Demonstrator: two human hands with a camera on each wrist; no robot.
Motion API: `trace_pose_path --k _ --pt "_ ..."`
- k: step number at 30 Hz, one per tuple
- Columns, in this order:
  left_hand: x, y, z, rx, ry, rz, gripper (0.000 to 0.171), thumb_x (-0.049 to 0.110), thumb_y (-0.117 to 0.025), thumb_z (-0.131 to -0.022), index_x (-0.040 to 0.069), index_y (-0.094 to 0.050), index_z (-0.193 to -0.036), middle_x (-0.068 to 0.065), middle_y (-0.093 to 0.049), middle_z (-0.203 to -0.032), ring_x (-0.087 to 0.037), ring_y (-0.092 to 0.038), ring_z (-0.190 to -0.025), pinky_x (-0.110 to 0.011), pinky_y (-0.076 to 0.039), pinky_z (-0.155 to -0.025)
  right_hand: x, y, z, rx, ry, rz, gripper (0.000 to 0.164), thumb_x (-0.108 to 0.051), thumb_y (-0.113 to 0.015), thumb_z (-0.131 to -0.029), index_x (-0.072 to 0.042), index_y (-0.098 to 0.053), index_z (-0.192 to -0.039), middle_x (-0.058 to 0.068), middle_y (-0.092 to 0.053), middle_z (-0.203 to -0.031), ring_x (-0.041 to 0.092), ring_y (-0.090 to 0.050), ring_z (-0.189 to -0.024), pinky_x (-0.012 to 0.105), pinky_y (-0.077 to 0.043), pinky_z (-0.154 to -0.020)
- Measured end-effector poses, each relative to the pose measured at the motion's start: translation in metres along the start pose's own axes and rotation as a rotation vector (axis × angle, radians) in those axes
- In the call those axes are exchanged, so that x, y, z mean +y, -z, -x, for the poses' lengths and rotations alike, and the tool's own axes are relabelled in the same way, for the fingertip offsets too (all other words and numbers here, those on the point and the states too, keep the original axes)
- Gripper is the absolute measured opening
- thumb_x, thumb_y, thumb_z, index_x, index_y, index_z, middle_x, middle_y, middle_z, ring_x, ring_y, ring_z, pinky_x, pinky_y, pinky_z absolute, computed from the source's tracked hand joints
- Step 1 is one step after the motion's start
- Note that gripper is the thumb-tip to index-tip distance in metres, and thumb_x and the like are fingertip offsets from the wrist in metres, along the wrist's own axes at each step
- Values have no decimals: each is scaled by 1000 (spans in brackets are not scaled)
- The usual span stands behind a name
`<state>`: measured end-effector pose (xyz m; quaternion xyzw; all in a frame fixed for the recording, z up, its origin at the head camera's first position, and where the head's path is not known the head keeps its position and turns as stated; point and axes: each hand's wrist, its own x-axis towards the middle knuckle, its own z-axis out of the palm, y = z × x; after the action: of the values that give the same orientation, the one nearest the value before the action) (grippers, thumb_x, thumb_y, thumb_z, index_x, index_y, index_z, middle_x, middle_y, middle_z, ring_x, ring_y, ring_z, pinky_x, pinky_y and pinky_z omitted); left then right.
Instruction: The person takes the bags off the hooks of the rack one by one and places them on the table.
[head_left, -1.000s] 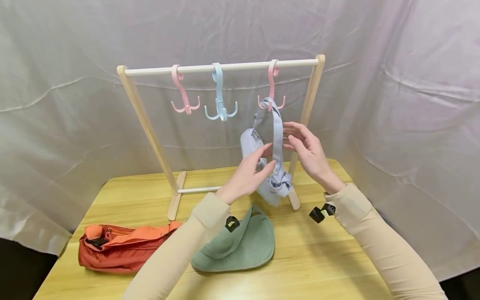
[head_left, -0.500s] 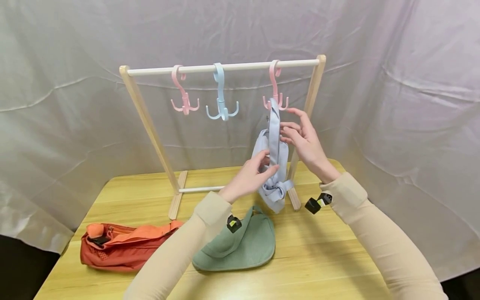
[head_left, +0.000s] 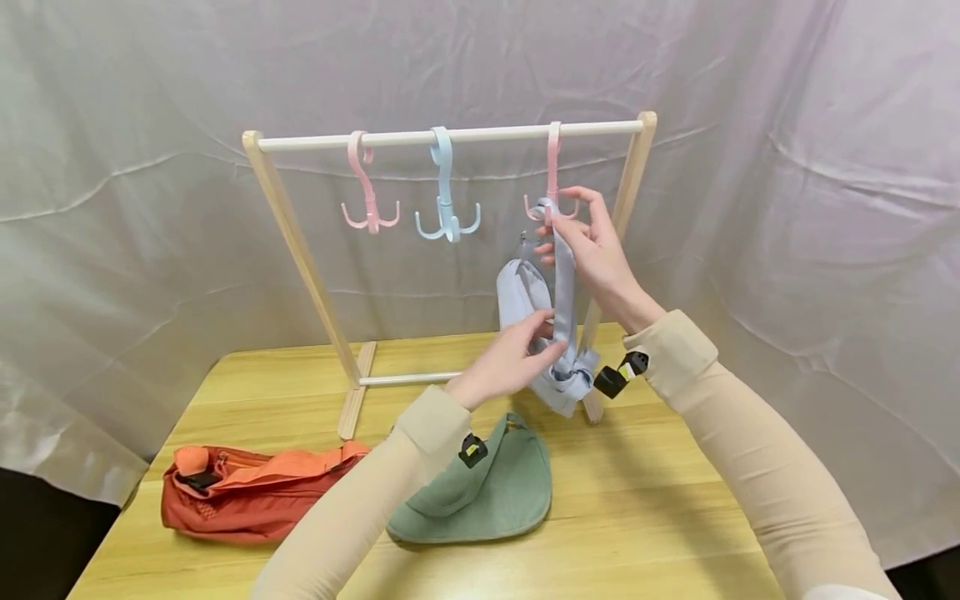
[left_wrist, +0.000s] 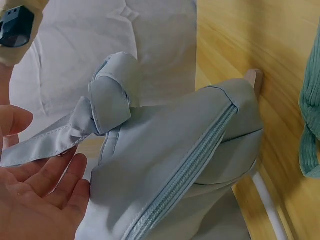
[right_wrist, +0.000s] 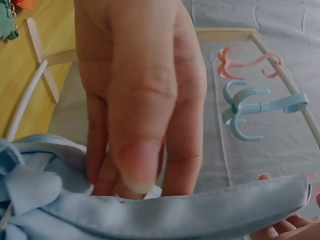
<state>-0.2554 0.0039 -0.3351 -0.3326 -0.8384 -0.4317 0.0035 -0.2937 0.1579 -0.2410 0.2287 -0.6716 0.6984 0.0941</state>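
A pale blue-grey shoulder bag (head_left: 517,292) hangs from the right-hand pink hook (head_left: 552,162), its zip facing the left wrist view. Its strap (head_left: 564,283) loops up to a prong and ends below in a large knot (left_wrist: 107,95). High on the strap, right beside the prongs, my right hand (head_left: 600,258) pinches it between thumb and fingers. Lower down, my left hand (head_left: 510,358) reaches in from the left. Its relaxed fingers (left_wrist: 60,185) touch the strap from behind, with the thumb held apart. From the right wrist, the left hand covers much of the view.
A wooden rack with a white rail (head_left: 487,133) also carries a pink hook (head_left: 371,200) and a blue hook (head_left: 446,187). On the wooden table (head_left: 622,500) lie a green corduroy bag (head_left: 517,483) and a red-orange bag (head_left: 240,517). A grey curtain (head_left: 150,250) hangs behind.
My right hand has risen along the strap to the hook and now pinches it. The left hand has shifted slightly right, while the bag and hook have swung and turned.
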Motion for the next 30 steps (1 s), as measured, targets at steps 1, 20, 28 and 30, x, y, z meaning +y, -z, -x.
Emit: trace_pose_path --k 1,20,28,30 --pt "0 -1 0 -3 -5 -5 54 26 -54 -103 3 -40 -150 -16 -66 -132 -25 -67 -115 -36 -54 -100 0 0 -1 7 -5 0 32 -17 -52 -105 -16 -40 -135 1 -67 -89 8 -69 -69 24 -58 -71" --pt "18 40 -37 483 -77 166 35 7 -57 -96 6 -58 -132 -15 -68 -118 -25 -69 -106 -31 -55 -97 -7 -2 -12 141 -125 -4 9 -26 -52 -106 -17 -51 -105 -2 -55 -76 6 -51 -53 19 -43 -53" --pt "30 57 -60 634 -14 227 39 14 -58 -99 8 -52 -137 -14 -61 -124 -25 -67 -101 -31 -55 -93 -9 0 -18 155 -171 -8 11 -29 -56 -104 -19 -51 -104 -4 -53 -70 6 -49 -49 19 -42 -50" --pt "31 60 -64 638 14 218 38 16 -59 -100 9 -53 -137 -12 -63 -124 -24 -68 -103 -30 -55 -94 -9 0 -19 156 -177 -14 11 -28 -57 -103 -18 -51 -103 -4 -53 -69 6 -48 -48 19 -41 -50"
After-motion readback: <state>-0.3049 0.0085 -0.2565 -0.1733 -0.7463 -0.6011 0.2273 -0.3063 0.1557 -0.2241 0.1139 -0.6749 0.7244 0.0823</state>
